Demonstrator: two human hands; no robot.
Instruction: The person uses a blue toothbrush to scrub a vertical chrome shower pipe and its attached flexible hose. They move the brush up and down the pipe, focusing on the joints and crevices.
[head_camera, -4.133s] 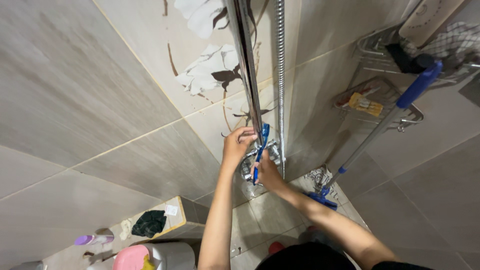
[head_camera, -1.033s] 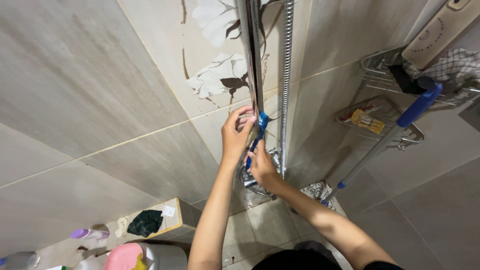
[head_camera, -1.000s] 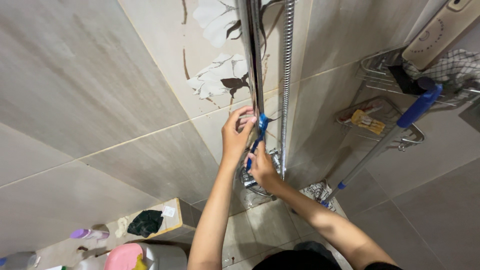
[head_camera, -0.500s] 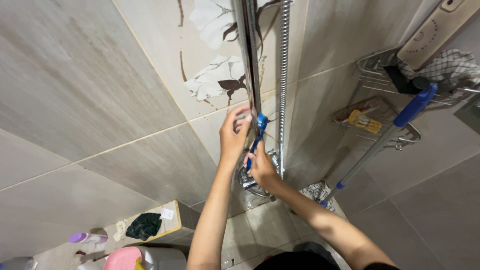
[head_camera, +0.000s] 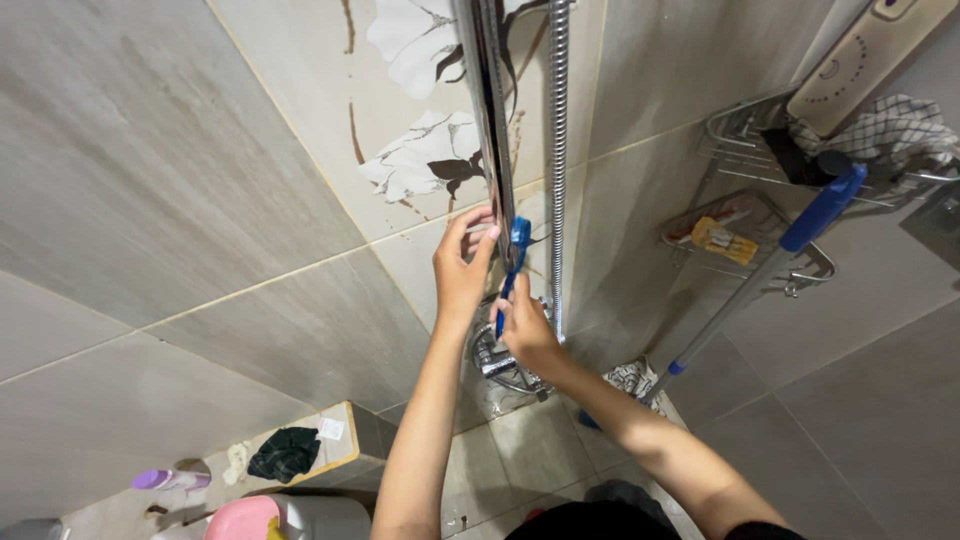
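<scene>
— What is being done at the wall?
— The chrome shower rail (head_camera: 490, 120) is being scrubbed with one blue brush (head_camera: 511, 262), gripped closed in the right hand (head_camera: 527, 335). The rail is being steadied by the left hand (head_camera: 462, 268), fingers pinched on it.
— Next?
— Firm strokes along the rail are probably called for. One hose (head_camera: 558, 160), two wire baskets (head_camera: 745, 230), and one mop (head_camera: 770, 255) are being counted.

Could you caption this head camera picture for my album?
Left hand steadies the chrome shower rail while right hand holds a blue brush against it.
</scene>
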